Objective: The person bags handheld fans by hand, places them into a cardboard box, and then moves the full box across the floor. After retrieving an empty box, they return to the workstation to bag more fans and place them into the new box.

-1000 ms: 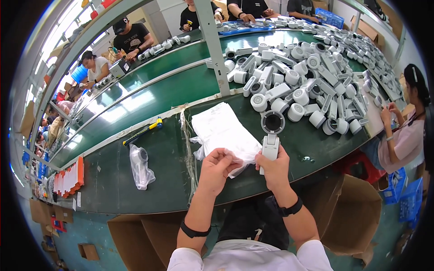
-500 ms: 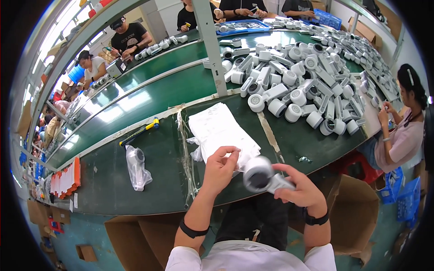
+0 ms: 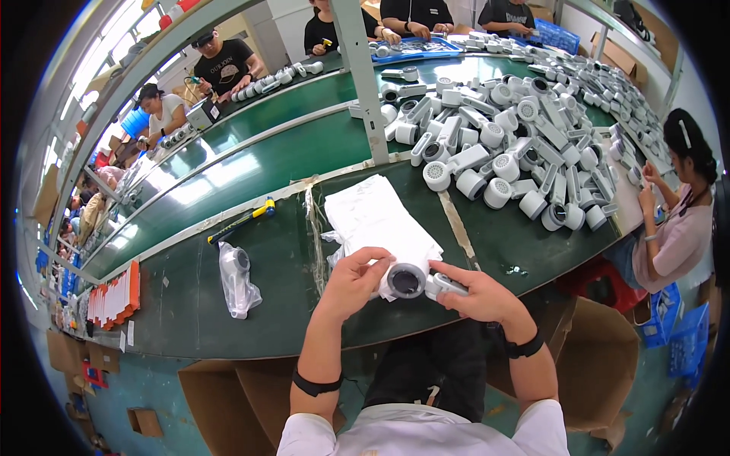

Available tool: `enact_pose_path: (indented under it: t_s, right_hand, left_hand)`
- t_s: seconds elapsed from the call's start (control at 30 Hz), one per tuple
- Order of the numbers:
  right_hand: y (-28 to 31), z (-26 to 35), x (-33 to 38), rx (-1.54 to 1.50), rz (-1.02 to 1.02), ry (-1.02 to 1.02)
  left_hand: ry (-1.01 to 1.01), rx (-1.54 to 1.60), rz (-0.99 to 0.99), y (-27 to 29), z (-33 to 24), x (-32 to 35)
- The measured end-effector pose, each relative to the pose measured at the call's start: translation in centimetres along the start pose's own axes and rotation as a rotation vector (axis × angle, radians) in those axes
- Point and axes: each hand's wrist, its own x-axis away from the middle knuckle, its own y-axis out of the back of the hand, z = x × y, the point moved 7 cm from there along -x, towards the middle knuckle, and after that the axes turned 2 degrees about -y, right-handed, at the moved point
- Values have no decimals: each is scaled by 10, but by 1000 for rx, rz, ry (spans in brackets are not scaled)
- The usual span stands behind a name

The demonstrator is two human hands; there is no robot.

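Observation:
My right hand (image 3: 475, 292) grips the handle of a white and grey handheld device (image 3: 405, 280) with a round head and a dark round opening facing up. The head lies over the near edge of a stack of thin white plastic bags (image 3: 372, 213). To the left of the head, my left hand (image 3: 356, 280) has thumb and fingers pinched together at the edge of a bag. How far the bag reaches around the head is hard to make out. Farther left on the dark green table lies a similar device in a clear bag (image 3: 238, 281).
A big pile of similar devices (image 3: 494, 144) covers the right back of the table. A yellow and black hammer (image 3: 242, 220) and orange-edged white cards (image 3: 114, 296) lie left. Cardboard boxes (image 3: 593, 357) stand below the edge. A co-worker (image 3: 673, 205) sits right; several others work beyond.
My right hand has brought the device left and slightly up, so its head now meets the bags' near edge. The left hand has shifted a little left, still pinching.

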Motion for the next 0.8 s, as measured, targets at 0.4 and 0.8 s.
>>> enact_pose_path:
  t_s: [0.4, 0.8]
  right_hand:
    - [1, 11, 20, 255, 1, 45]
    - [0, 4, -7, -15, -69, 15]
  left_hand:
    - [-64, -67, -91, -6, -8, -2]
    - [-238, -110, -47, 1, -15, 3]
